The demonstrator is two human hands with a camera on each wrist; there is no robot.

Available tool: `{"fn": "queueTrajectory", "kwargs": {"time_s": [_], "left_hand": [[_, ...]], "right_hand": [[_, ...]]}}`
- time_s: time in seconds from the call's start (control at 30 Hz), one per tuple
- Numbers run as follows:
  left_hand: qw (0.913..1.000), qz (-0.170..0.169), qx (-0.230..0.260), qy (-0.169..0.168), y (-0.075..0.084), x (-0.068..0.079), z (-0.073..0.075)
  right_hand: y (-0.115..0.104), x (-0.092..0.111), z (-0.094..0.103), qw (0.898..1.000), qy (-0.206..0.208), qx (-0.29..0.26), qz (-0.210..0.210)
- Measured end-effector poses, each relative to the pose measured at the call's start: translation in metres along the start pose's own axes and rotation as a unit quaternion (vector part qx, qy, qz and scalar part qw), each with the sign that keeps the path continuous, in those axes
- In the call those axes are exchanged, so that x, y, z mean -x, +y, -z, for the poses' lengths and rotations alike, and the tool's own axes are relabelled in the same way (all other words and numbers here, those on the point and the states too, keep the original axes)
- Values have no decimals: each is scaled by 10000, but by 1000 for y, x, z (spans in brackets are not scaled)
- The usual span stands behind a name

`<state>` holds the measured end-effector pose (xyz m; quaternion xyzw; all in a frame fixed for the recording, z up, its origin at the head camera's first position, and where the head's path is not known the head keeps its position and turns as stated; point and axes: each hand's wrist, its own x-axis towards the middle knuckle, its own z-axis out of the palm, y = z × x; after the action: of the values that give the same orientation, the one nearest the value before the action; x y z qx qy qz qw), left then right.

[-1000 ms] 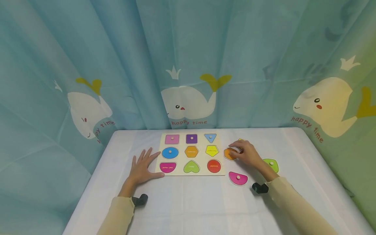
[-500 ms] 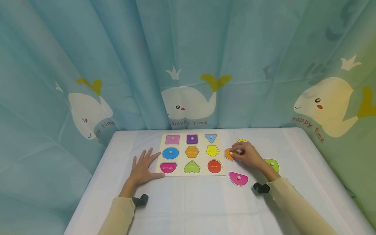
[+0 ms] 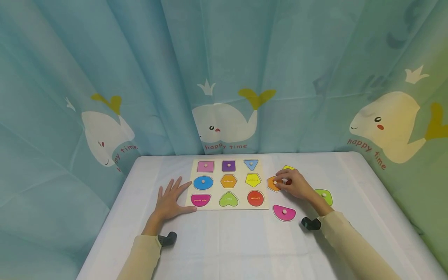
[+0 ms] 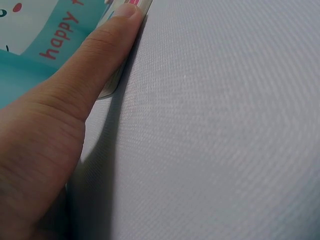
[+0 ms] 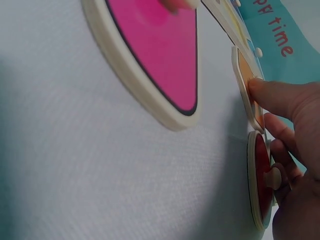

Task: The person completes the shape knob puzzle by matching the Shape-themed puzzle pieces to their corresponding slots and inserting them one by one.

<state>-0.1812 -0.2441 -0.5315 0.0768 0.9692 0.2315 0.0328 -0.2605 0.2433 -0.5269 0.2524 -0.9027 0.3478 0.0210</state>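
A white shape puzzle board (image 3: pixel 216 171) lies on the table with printed recesses, some holding knobbed pieces. My left hand (image 3: pixel 169 202) is spread flat at its left side; the index fingertip and thumb touch the board, and the left wrist view shows the thumb (image 4: pixel 100 47) along its edge. Just right of the board, my right hand (image 3: pixel 294 183) pinches the knob of an orange hexagon puzzle piece (image 3: pixel 272 184), the thumb at the knob in the right wrist view. Beneath that palm lies a red round piece (image 5: pixel 261 175), mostly hidden in the head view.
A magenta half-round piece (image 3: pixel 284 214) lies nearer me, with a green piece (image 3: pixel 327 197) by the right wrist. Beyond the right hand a yellow piece (image 3: pixel 288 167) shows partly. A blue curtain (image 3: pixel 224 58) with whales hangs behind the table (image 3: pixel 224 245).
My right hand has shifted slightly away to the right since the first frame, leaving the hexagon's knob more visible at the fingertips. The left hand and the board stay in place.
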Motion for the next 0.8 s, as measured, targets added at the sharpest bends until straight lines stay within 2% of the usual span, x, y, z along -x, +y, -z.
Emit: {"fn": "queueTrajectory", "kwargs": {"time_s": [0.33,0.7,0.8], "left_hand": [[10000,-14,25,7,0,0,0],[10000,-19,-38,4,1,0,1],[10000,-16,-40,7,2,1,2]], "right_hand": [[0,-1,0,10000,-42,-4,-2],[-13,-9,6,9980,-185,4,-608],[-16,-12,7,9978,-145,-1,-642]]}}
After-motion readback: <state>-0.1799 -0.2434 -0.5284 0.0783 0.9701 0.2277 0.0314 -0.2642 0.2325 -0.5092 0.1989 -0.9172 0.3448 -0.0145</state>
